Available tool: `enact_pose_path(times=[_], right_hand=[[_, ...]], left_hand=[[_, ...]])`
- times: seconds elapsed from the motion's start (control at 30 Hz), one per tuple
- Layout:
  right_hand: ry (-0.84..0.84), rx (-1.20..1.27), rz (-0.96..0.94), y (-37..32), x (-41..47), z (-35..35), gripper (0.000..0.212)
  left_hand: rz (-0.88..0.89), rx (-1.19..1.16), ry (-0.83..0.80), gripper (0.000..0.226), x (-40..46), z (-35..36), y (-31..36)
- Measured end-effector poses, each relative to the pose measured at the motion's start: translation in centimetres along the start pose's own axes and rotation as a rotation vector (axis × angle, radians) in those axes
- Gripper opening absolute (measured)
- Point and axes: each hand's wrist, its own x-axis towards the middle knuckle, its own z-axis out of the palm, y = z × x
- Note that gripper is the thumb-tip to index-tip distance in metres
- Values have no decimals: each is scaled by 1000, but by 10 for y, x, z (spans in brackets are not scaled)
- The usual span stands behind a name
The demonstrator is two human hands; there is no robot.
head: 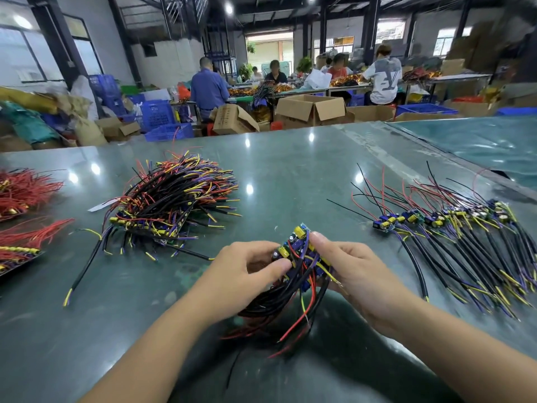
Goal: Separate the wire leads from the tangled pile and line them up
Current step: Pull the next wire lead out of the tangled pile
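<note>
Green glossy table [290, 170], both hands low centre gripping one small bundle of circuit boards with black, red and yellow wire leads [302, 266]. Left hand [247, 266] fingers curled round its left side, thumb pressed on top. Right hand [348, 266] curled round its right side. Big tangled multicolour wire pile [174, 199] far left; lined-up row of wired boards [450, 228] right.

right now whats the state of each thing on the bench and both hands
left hand: grips the small bundle
right hand: grips the same bundle
small bundle of circuit boards with black and red leads: held between hands, leads dangling
big tangled pile of black, red and yellow leads: heaped on the green bench
row of boards: lined up, leads fanned out
</note>
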Motion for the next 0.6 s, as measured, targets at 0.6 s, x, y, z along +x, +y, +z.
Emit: enact_pose_path(times=[0.6], right_hand=[[-16, -189, -224, -15, -1, -8, 29]], left_hand=[[44, -218, -102, 18, -1, -2, 5]])
